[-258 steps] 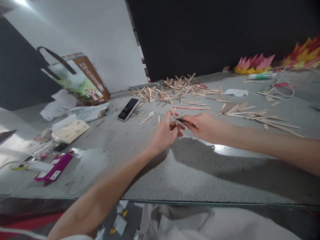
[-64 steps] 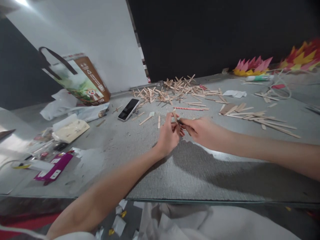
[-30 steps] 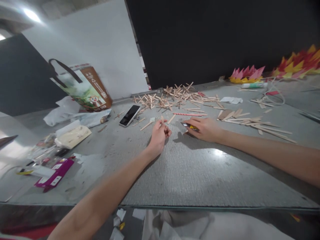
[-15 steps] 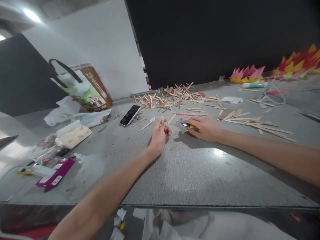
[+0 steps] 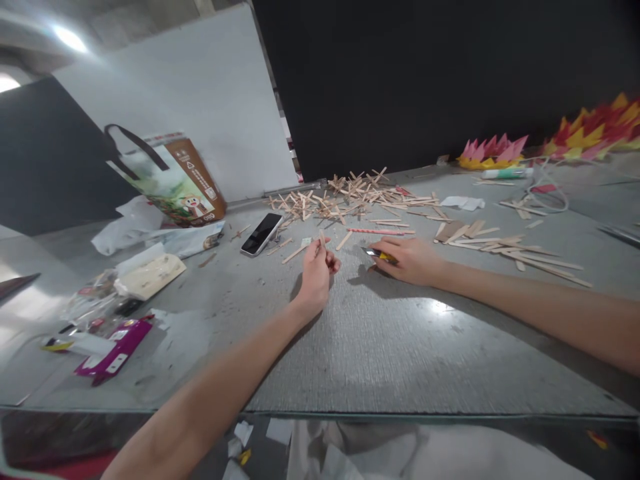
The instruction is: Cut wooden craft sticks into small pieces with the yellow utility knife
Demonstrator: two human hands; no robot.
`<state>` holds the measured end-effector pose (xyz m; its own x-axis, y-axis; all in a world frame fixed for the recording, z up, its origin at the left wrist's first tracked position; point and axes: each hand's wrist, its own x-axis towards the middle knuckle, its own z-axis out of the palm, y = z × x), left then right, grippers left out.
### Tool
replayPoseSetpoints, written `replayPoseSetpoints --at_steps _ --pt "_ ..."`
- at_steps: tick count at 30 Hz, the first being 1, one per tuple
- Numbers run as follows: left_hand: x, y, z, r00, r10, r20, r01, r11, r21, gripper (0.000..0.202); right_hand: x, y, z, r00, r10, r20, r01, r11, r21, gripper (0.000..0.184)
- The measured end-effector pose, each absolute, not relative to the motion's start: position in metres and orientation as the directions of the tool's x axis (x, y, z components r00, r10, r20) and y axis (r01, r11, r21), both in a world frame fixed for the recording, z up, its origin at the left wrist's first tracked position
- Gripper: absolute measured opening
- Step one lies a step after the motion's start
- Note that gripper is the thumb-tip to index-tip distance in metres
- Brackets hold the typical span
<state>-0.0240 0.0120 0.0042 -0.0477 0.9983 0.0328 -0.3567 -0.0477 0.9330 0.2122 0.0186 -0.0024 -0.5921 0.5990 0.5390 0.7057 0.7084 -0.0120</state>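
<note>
My left hand [image 5: 317,270] is closed over the grey table, with a short wooden stick [image 5: 322,237] pinched between thumb and finger, its end pointing up. To its right my right hand [image 5: 407,259] rests low over the tabletop, wrapped round a yellow and black utility knife [image 5: 384,256]. The knife's blade is out and points left towards my left hand, with a gap between them. Behind both hands spreads a heap of thin wooden sticks [image 5: 350,195]. A red-and-white striped strip [image 5: 377,231] lies just beyond the knife.
A phone [image 5: 261,233] lies left of the sticks, near a printed carrier bag [image 5: 185,180]. Purple packaging [image 5: 114,350] is at the left. More sticks [image 5: 510,247] lie beyond my right forearm. Pink and yellow folded paper [image 5: 493,152] stands at the back right.
My left hand has turned slightly and shifted a little left, and the stick in it now leans differently. My right hand with the knife stays almost still. The view has shifted slightly.
</note>
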Motion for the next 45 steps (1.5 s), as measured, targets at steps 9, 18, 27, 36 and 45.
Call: replayPoseSetpoints --at_steps 9,18,27,36,45 --pt "-0.019 0.000 0.011 0.030 0.996 0.086 -0.170 -0.079 0.982 0.016 0.212 0.021 -0.004 -0.582 0.583 0.568 0.705 0.709 -0.005 0.027" --pt "-0.018 -0.001 0.009 0.057 0.993 0.104 0.071 -0.108 0.992 0.020 0.211 0.020 -0.003 -0.571 0.603 0.557 0.712 0.702 -0.029 0.025" --pt "-0.017 -0.002 0.006 0.112 0.990 0.086 0.008 -0.087 0.996 0.010 0.213 0.020 -0.009 -0.520 0.518 0.679 0.688 0.726 -0.027 0.020" --pt "-0.011 -0.005 0.001 0.302 0.947 0.110 -0.131 -0.073 0.989 0.039 0.195 -0.005 -0.002 -0.560 0.313 0.767 0.511 0.859 0.022 0.020" --pt "-0.010 -0.011 -0.001 0.461 0.882 0.096 -0.101 -0.055 0.993 0.051 0.199 0.000 -0.004 -0.607 0.303 0.734 0.463 0.886 0.018 0.015"
